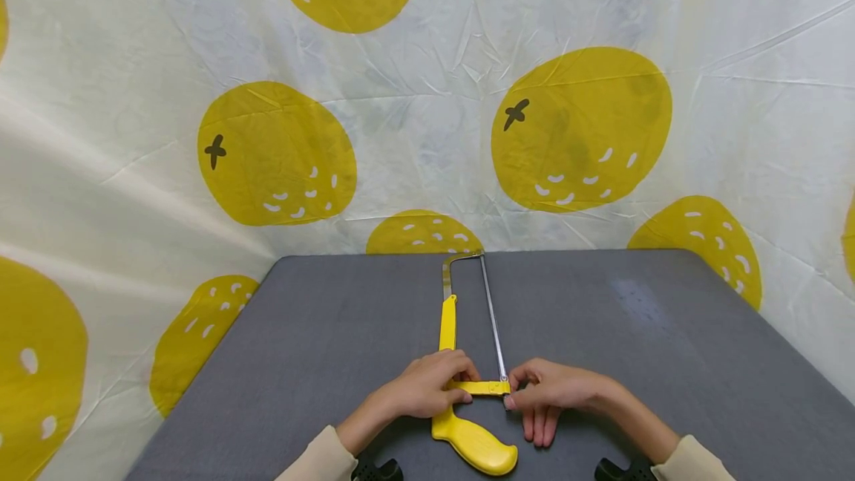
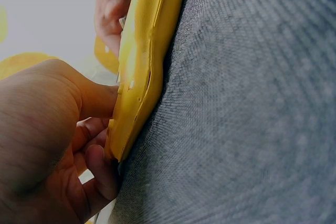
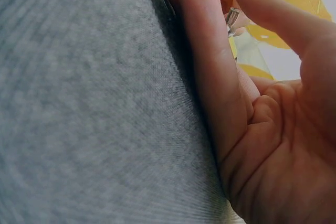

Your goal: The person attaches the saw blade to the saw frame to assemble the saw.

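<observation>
A hacksaw lies on the grey table with its yellow handle (image 1: pixel 484 450) toward me and its thin blade (image 1: pixel 493 310) on the right side. My left hand (image 1: pixel 434 384) grips the yellow frame just above the handle, thumb and fingers about the short crossbar (image 1: pixel 486 388). At the crossbar's right end, my right hand (image 1: pixel 551 392) has thumb and index finger at the blade's near end, pinching a small metal fitting; its other fingers extend down to the table. The right wrist view shows that metal fitting (image 3: pixel 232 19) by the fingers. In the left wrist view, the yellow handle (image 2: pixel 139 87) hides part of the grip.
The grey table (image 1: pixel 320 347) reaches back to a white cloth (image 1: pixel 427 139) printed with yellow fruit, which hangs behind and at the sides. The hacksaw's far end reaches the table's back edge. Two black objects (image 1: pixel 381 470) show at the bottom, near the sleeves.
</observation>
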`<state>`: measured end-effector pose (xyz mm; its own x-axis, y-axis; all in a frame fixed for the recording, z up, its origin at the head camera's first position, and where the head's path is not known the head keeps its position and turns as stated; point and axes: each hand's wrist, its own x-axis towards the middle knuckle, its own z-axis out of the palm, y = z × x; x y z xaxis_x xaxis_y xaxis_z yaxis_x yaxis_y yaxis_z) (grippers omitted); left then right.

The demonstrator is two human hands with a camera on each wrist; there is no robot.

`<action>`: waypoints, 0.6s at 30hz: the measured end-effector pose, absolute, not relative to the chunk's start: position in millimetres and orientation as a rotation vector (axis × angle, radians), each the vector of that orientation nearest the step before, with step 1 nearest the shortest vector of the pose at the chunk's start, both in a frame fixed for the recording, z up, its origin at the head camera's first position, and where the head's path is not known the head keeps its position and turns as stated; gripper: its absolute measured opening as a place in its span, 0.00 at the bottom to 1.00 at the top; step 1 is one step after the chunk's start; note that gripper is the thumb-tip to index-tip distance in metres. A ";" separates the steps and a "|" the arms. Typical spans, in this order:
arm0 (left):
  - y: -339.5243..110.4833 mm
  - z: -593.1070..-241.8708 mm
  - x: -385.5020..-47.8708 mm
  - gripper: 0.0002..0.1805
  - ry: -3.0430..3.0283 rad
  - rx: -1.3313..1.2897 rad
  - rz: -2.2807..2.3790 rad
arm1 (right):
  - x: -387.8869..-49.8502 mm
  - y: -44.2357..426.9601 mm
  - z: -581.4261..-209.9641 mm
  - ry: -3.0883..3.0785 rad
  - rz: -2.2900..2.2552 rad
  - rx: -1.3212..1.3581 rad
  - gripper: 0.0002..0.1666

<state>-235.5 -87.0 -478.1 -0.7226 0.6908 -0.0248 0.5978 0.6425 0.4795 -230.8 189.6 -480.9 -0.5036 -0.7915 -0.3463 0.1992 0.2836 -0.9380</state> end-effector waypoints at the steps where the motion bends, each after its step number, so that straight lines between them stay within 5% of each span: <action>1: -86.9 -478.3 -235.6 0.08 2.656 1.054 0.667 | -231.1 189.8 -480.5 1.650 -1.372 -0.543 0.11; 18: -87.3 -481.8 -237.8 0.08 2.655 1.059 0.671 | -229.5 189.4 -479.8 1.651 -1.389 -0.537 0.08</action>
